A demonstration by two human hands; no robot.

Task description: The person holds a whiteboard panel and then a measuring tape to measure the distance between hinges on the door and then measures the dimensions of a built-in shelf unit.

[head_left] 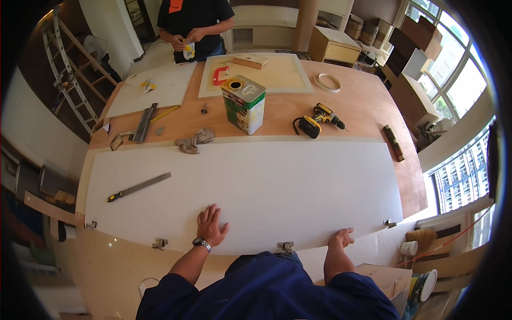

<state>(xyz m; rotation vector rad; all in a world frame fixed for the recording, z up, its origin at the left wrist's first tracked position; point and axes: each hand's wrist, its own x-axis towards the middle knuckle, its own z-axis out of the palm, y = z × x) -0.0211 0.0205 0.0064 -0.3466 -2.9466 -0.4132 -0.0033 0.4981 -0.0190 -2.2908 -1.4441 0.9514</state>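
A long white cabinet door (pixel 256 186) lies flat before me, with several metal hinges (pixel 285 247) along its near edge. My left hand (pixel 212 226) rests palm down on the door, its fingers stretched out and holding nothing. At the near edge, toward the right, my right hand (pixel 344 236) grips the door's rim; some of its fingers are hidden. A file (pixel 140 186) with a black and yellow handle lies on the door, left of my left hand. A crumpled grey cloth (pixel 195 141) sits at the door's far edge.
On the wooden worktable (pixel 368 98) beyond stand a square tin (pixel 244 105) and a yellow-black cordless drill (pixel 321 120). A red clamp (pixel 220 75) and a tape roll (pixel 327 82) lie farther back. A person (pixel 195 26) stands across the table, holding a small packet. A ladder (pixel 66 69) leans at left.
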